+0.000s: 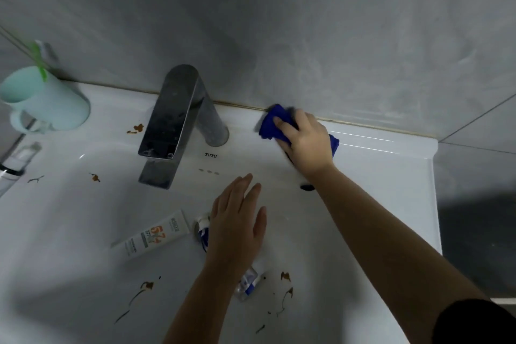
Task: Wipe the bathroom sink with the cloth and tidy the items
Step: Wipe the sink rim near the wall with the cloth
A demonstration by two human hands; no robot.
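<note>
The right hand (303, 137) has its grip curled over the bunched blue cloth (268, 126), pressing it to the sink (391, 176) ledge beside the faucet (178, 120). The left hand (237, 220), grip wide, is over 1 small tube (202, 229). The task looks early: brown stains (146, 286) remain, and the white tube (152, 234) and small bottle (248, 285) lie loose in the basin.
</note>
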